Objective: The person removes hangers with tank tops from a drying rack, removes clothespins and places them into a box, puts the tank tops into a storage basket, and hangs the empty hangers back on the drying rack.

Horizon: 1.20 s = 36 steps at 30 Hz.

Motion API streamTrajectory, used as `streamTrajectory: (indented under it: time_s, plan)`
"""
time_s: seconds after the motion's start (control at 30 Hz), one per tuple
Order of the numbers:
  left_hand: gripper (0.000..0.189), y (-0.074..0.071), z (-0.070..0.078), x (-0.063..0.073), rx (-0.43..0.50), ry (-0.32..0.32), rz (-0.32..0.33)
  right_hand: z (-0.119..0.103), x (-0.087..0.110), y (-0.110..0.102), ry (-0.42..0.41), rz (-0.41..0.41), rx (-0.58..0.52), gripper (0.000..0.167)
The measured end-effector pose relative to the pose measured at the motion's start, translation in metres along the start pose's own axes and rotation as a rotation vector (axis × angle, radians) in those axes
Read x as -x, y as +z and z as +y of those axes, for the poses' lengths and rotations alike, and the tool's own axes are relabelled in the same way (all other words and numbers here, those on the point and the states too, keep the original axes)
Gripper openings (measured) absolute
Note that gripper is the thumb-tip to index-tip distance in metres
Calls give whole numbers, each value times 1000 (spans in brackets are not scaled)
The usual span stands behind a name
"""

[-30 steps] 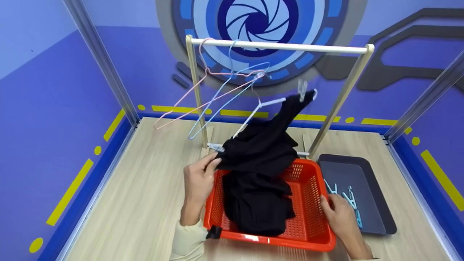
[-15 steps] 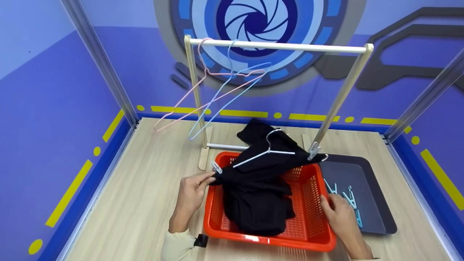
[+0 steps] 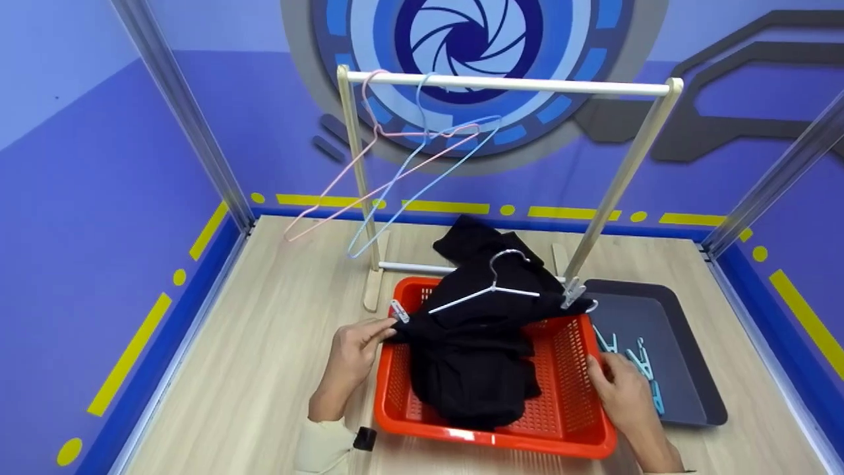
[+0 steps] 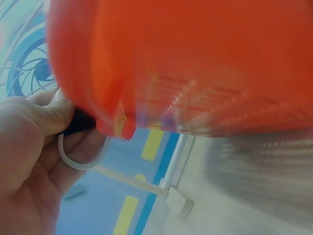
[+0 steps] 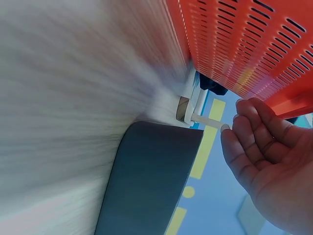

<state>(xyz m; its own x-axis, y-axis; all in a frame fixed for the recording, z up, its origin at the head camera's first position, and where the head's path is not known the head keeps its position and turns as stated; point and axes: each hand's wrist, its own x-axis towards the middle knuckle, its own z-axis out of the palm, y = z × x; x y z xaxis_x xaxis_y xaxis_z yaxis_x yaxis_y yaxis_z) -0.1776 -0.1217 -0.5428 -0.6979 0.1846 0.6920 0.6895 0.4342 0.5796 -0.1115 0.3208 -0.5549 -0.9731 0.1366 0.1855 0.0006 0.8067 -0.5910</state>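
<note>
A black garment (image 3: 481, 389) lies bunched in the red basket (image 3: 494, 439), its upper part draped over the back rim. A white hanger (image 3: 484, 291) sits on that part, its hook upward. Clear clothespins (image 3: 572, 293) clip the cloth near both hanger ends. My left hand (image 3: 353, 353) pinches the garment's left corner between thumb and fingers at the basket's left rim. In the left wrist view the hanger's white end loop (image 4: 80, 165) shows beside the fingers. My right hand (image 3: 620, 389) holds the basket's right rim, thumb over it, with loosely bent fingers (image 5: 244, 142) outside the wall.
Behind the basket stands a rack with a white rail (image 3: 527, 84). A pink hanger (image 3: 330, 185) and a blue hanger (image 3: 395, 178) hang at its left end. On the right, a dark grey tray (image 3: 686, 343) holds several light blue clothespins (image 3: 639, 359).
The hanger and the garment's upper part have come down from near the rack onto the basket's back rim, the left hand moving slightly down with them. The right hand has stayed at the rim.
</note>
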Motion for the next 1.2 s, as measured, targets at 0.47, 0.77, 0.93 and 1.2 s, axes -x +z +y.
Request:
streamTrajectory:
  time_s: [0.47,0.77,0.93,1.2]
  plan:
    - [19,5,-23,-12,56,35,-40,6,2,1,-15,26,-2,25]
    - [18,9,-24,-14,17,86,15,5,0,0,30,5,-30,27]
    - [21,9,-24,-11,-7,83,43,3,1,2,54,5,-45,26]
    - [23,11,-23,-10,-8,98,56,6,-1,-2,93,-31,-53,37]
